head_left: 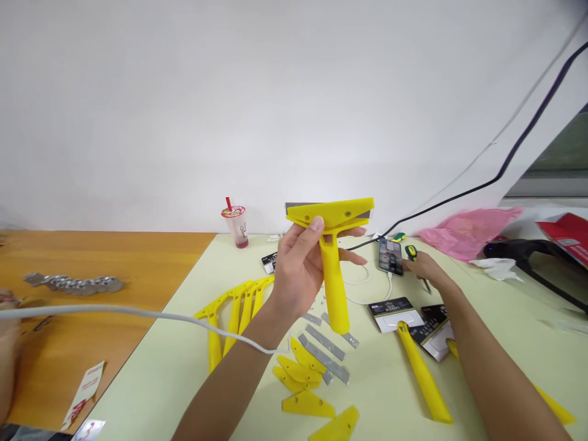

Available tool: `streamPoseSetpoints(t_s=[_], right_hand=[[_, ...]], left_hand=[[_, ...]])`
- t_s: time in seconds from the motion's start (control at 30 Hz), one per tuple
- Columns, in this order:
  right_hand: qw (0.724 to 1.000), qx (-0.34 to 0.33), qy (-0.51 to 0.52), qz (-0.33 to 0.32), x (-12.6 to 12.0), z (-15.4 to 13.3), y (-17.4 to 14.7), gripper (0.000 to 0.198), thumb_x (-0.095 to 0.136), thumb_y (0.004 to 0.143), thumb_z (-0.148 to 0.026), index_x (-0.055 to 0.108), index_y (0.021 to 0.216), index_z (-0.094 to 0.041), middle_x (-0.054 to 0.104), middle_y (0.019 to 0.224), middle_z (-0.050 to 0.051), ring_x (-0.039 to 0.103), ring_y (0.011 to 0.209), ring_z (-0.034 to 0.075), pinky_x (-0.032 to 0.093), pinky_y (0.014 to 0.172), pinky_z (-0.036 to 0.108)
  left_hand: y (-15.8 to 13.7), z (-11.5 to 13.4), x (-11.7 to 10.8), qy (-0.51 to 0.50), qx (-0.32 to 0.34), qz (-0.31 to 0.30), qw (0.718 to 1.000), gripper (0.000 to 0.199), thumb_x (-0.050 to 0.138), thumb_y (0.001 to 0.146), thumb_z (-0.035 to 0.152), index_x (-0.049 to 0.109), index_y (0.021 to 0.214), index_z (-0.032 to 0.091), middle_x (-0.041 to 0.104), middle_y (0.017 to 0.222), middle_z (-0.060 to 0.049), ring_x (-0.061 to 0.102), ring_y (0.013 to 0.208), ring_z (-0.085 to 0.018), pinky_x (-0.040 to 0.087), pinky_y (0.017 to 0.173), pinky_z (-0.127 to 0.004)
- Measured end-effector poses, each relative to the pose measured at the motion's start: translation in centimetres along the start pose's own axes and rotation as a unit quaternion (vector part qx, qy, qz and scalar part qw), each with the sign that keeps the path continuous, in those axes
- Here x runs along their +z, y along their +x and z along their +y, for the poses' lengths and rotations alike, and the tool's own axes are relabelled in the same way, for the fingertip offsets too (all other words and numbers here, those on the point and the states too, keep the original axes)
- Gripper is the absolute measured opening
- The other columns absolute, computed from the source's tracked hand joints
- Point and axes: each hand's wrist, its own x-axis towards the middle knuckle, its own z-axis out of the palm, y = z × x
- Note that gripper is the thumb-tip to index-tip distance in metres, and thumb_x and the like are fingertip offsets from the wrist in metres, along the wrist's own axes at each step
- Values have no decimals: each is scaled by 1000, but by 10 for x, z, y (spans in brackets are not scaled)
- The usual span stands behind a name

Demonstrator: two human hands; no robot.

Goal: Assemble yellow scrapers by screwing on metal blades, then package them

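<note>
My left hand [301, 263] holds up a yellow scraper [334, 275], its head at the top and its handle pointing down. A grey blade shows along the head, sticking out at both ends. My right hand [427, 269] is closed around a screwdriver [411, 252] beside a phone [390, 256]; its green-and-yellow handle and metal shaft show on either side of the fingers. Below my left hand lie several loose grey blades [325, 342] and several yellow clamp plates [307, 403]. More yellow scraper handles [234, 312] lie left of my left forearm.
A drink cup [237, 226] stands by the wall. Right of centre are black-and-white packaging cards [395, 313] and a yellow handle [425, 373]. A pink bag [468, 231] lies behind. One white cable [138, 312] crosses before my left forearm. Another person's arm [7, 355] is at left.
</note>
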Motion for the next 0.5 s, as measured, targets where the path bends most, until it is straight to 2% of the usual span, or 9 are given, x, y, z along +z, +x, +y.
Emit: streamPoseSetpoints(t_s=[0.07, 0.13, 0.2, 0.33, 0.5], right_hand=[[1000, 16, -15, 2, 0, -2, -1, 24, 72, 106, -39, 72, 110, -16, 75, 102, 6, 71, 85, 18, 59, 78, 33], [999, 2, -24, 22, -1, -4, -2, 16, 71, 100, -22, 73, 113, -15, 78, 110, 13, 73, 98, 25, 56, 83, 35], [999, -16, -27, 41, -3, -6, -4, 25, 67, 89, -11, 74, 113, -15, 80, 112, 18, 74, 107, 32, 52, 84, 35], [997, -43, -22, 54, -7, -10, -9, 37, 62, 80, -12, 77, 114, -15, 82, 108, 18, 75, 108, 37, 51, 84, 35], [996, -85, 9, 39, -11, -13, -14, 48, 59, 78, -13, 79, 121, -16, 83, 106, 15, 75, 103, 35, 51, 84, 35]], left_hand=[[0, 1, 0, -6, 6, -4, 1000, 27, 74, 103, 42, 73, 114, 18, 80, 117, -13, 80, 113, -35, 72, 72, -38], [0, 2, 1, -9, 8, -3, 1000, 26, 73, 103, 41, 73, 116, 18, 80, 117, -12, 80, 112, -33, 71, 70, -36], [0, 3, 1, -9, 7, 0, 1000, 31, 74, 103, 42, 72, 124, 19, 80, 116, -12, 80, 112, -33, 70, 69, -33], [0, 2, 1, -10, -1, 3, 1000, 42, 77, 102, 43, 69, 136, 21, 80, 117, -11, 80, 118, -34, 70, 68, -31], [-1, -1, 0, -11, -15, 22, 1000, 38, 79, 100, 42, 70, 130, 22, 79, 126, -12, 76, 129, -38, 74, 82, -40]])
